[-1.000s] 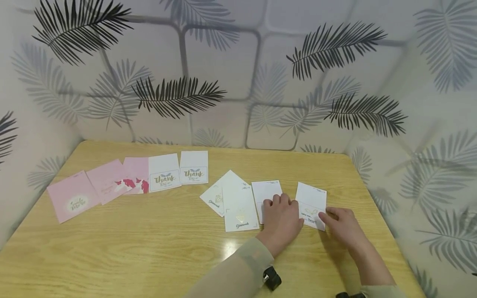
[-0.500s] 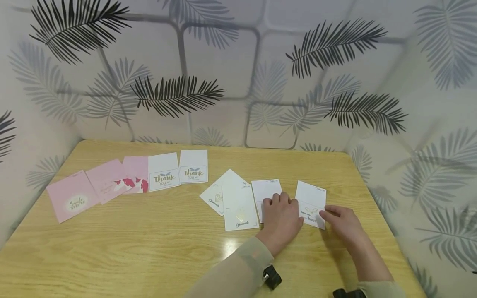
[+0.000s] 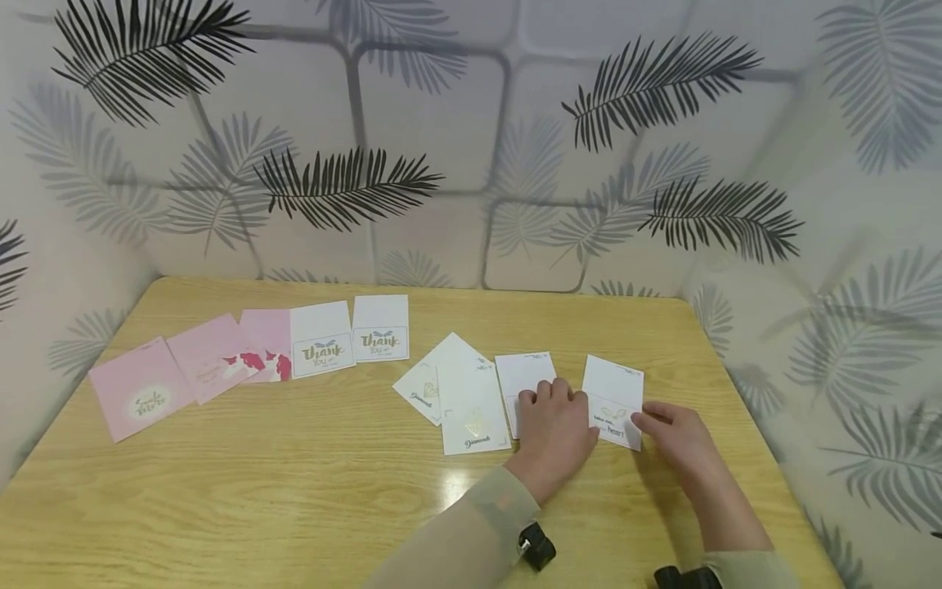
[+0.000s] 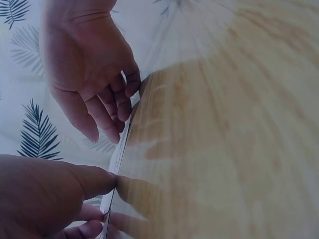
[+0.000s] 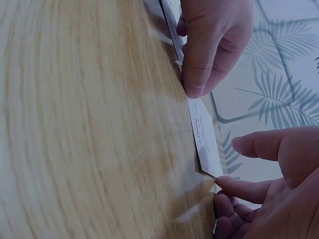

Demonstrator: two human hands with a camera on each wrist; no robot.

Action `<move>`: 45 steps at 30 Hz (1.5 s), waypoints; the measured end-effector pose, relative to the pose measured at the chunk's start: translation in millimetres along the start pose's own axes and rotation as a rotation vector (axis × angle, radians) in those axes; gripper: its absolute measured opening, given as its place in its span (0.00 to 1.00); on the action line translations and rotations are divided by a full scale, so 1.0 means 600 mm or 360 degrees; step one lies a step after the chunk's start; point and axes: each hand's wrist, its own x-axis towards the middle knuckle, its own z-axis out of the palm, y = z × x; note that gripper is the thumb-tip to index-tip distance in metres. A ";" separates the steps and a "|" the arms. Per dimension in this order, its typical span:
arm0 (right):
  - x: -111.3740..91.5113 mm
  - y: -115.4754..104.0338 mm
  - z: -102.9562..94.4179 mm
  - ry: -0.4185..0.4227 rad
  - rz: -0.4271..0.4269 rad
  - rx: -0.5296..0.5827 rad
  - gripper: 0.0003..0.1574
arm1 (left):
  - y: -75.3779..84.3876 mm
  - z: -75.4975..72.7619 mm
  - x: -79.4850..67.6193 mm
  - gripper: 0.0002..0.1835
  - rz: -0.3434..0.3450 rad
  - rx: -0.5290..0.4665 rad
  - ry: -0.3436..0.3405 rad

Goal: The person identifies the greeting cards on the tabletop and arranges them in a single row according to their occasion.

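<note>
My left hand (image 3: 557, 438) rests over a white card (image 3: 524, 370), its bent fingertips down on it and hiding most of its lower half. The left thumb reaches to the left edge of another white card (image 3: 613, 401), which bears gold wings and the word "heart". At that card's right edge is my right hand (image 3: 680, 438), touching with a fingertip. In the right wrist view the right hand (image 5: 269, 184) has its thumb raised apart from the card (image 5: 203, 134). To the left lie two white "Diamonds" cards (image 3: 474, 401), one overlapping the other.
At the table's left side, a row holds several pink cards (image 3: 143, 388) and two white "Thank You" cards (image 3: 381, 327). The wooden table (image 3: 257, 483) meets a leaf-patterned backdrop (image 3: 441, 221) behind and at the sides. Black wrist cameras (image 3: 537, 546) sit on the sleeves.
The view has shifted slightly. The right hand's fingers have stayed at the heart card's right edge, with that card turned very little; the left hand has stayed in place.
</note>
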 end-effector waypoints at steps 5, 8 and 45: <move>-0.005 -0.002 -0.001 -0.0004 0.0015 0.0032 0.37 | 0.002 -0.003 -0.002 0.26 0.0007 0.0006 -0.0015; -0.006 -0.005 0.000 -0.0005 0.0018 0.0042 0.37 | 0.002 -0.003 -0.002 0.26 0.0010 0.0009 -0.0022; -0.013 0.004 0.007 0.0219 0.0046 0.0218 0.35 | -0.007 -0.002 0.007 0.23 0.0035 -0.0105 0.0010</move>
